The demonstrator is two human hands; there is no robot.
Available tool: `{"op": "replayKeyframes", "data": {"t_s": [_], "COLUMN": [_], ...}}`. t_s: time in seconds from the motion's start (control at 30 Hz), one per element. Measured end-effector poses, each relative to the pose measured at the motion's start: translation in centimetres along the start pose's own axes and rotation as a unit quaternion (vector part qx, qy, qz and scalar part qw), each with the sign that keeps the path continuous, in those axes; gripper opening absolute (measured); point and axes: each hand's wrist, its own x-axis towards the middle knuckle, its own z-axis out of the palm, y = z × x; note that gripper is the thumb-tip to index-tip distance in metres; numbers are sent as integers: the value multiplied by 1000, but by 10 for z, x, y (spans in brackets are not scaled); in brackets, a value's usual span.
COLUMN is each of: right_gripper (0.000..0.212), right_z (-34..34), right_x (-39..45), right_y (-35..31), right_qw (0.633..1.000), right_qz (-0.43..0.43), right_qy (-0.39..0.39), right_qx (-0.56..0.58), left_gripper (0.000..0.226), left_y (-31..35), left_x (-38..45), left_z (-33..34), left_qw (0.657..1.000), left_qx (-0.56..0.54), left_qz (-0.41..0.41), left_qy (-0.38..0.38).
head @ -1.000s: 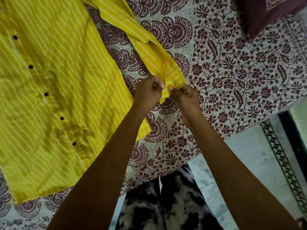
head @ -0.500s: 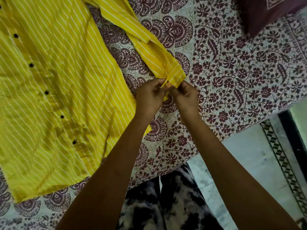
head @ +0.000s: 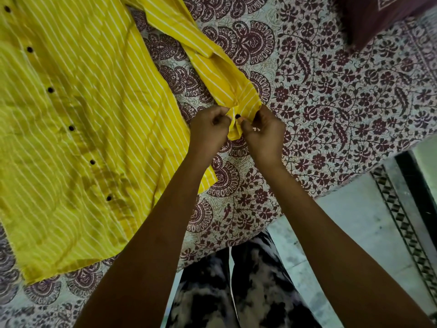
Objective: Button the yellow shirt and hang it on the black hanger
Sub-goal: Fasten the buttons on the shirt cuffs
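The yellow shirt with thin white stripes lies flat on the bed, its front closed by a row of several black buttons. One sleeve stretches down toward me. My left hand and my right hand both pinch the cuff at the sleeve's end, close together. A small black cuff button shows between my fingertips. No black hanger is in view.
The bed is covered by a cream sheet with maroon floral print. A maroon pillow sits at the top right. The bed's edge runs diagonally at lower right, with tiled floor beyond. My patterned trousers show below.
Both hands stayed on the cuff and worked it; the cuff has been folded over and the black cuff button is now visible between my fingers.
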Motion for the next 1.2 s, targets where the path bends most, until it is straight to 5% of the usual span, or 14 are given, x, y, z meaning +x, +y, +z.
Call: {"op": "replayKeyframes", "data": {"t_s": [0.17, 0.37, 0.5, 0.67, 0.83, 0.93, 1.1, 1.2], "right_gripper": [11, 20, 20, 16, 26, 8, 21, 22], "right_z": [-5, 2, -1, 0, 1, 4, -2, 0], "right_x": [-2, -1, -4, -5, -8, -11, -16, -16], "right_y": [-6, -3, -9, -5, -1, -1, -1, 2], "right_qw": [999, 994, 959, 952, 972, 979, 984, 978], "right_qz": [-26, 82, 174, 190, 148, 125, -117, -146], "right_qy": [7, -15, -33, -28, -19, -32, -35, -15], "right_qx": [-35, 66, 222, 237, 180, 158, -132, -150], "left_gripper": [23, 7, 11, 8, 7, 10, 25, 23], "left_y": [0, -9, -7, -5, 1, 5, 13, 7], "left_x": [-6, -3, -7, -17, -15, -12, -9, -5], "left_z": [-4, -4, -3, -1, 3, 2, -3, -2], "left_qw": [995, 997, 982, 972, 991, 999, 961, 940], "left_qx": [-87, -3, 90, 131, 94, 7, -160, -204], "left_qz": [-26, 80, 168, 195, 97, -9, -178, -229], "left_qy": [-36, -17, -1, 10, -6, -38, -140, -152]}}
